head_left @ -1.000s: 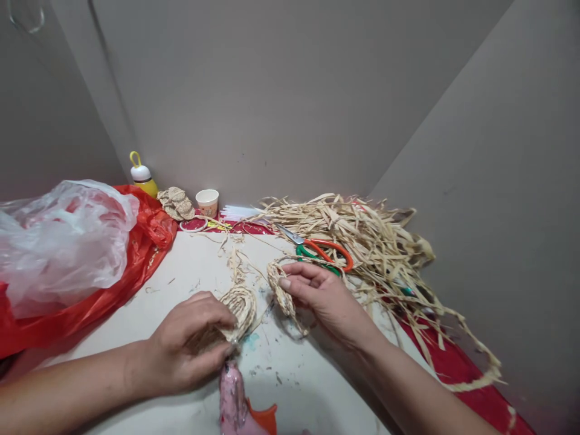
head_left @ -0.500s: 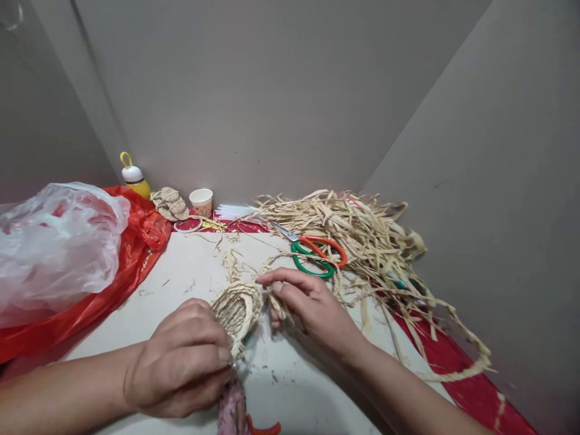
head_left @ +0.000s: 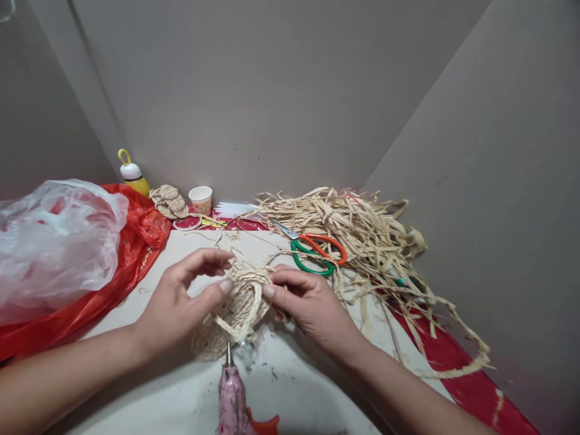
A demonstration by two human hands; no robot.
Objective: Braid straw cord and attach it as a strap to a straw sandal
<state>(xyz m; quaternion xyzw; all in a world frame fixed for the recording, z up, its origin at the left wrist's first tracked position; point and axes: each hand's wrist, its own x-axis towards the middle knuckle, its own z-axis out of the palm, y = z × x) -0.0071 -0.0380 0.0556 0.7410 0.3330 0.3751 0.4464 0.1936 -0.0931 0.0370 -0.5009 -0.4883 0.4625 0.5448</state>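
A small hollow woven straw basket-like piece (head_left: 242, 302) is between my hands, tilted so its opening and a loose braided strip across it show. My left hand (head_left: 181, 293) is curved at its upper left, with the thumb against the weave and the fingers around the top edge. On the other side my right hand (head_left: 312, 302) pinches the rim and the braided straw cord there; some fingertips are hidden behind it. Just below the piece points the metal nozzle of a pink glue gun (head_left: 233, 396) with an orange trigger, touched by neither hand.
Orange-and-green-handled scissors (head_left: 319, 254) lie beside a heap of dry straw strips (head_left: 339, 220). At the back are a paper cup (head_left: 200, 199), white sticks (head_left: 233, 210), woven pieces (head_left: 169, 202) and a yellow bottle (head_left: 133, 175). Plastic bags (head_left: 67, 241) cover the left side.
My left hand has moved up from near the glue gun's nozzle to the top of the woven piece, uncovering the nozzle. The piece has turned, showing more of its lower left side.
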